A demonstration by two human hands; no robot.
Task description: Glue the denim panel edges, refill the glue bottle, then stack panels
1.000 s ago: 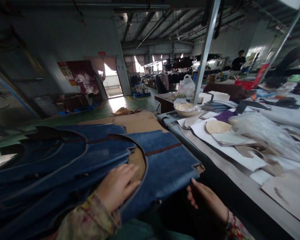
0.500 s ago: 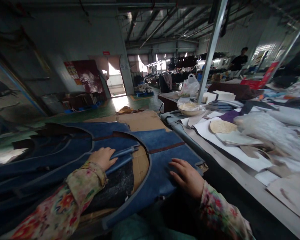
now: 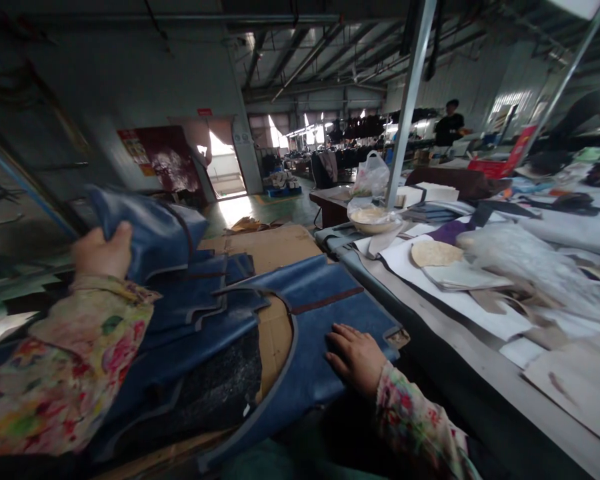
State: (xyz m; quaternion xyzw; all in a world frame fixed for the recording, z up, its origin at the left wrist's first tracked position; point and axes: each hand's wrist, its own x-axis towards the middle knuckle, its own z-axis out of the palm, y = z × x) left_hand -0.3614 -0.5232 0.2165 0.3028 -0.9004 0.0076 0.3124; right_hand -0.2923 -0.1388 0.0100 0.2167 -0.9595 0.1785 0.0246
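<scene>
My left hand (image 3: pixel 103 252) is closed on the edge of a blue leather piece (image 3: pixel 153 233), lifted above the other pieces at the left. A brown strip crosses the lifted piece. Flat on a second blue leather piece (image 3: pixel 310 347), with a curved cut-out edge and a brown strip, rests my right hand (image 3: pixel 357 357), fingers stretched out. More blue leather pieces (image 3: pixel 205 333) lie overlapped between the hands. Cardboard (image 3: pixel 275 333) and a dark, scuffed sheet (image 3: pixel 225 380) show through the curved gap.
Right of the leather, a table (image 3: pixel 460 360) carries papers, scraps, a plastic sheet (image 3: pixel 525 257) and a bowl (image 3: pixel 373 217). A metal post (image 3: pixel 410 100) rises behind the bowl. Farther back are a doorway (image 3: pixel 225 163) and a person in dark clothes (image 3: pixel 449 127).
My left hand has moved left and up from the pile, raising a blue leather piece. My right hand stays on its piece. The view has shifted slightly.
</scene>
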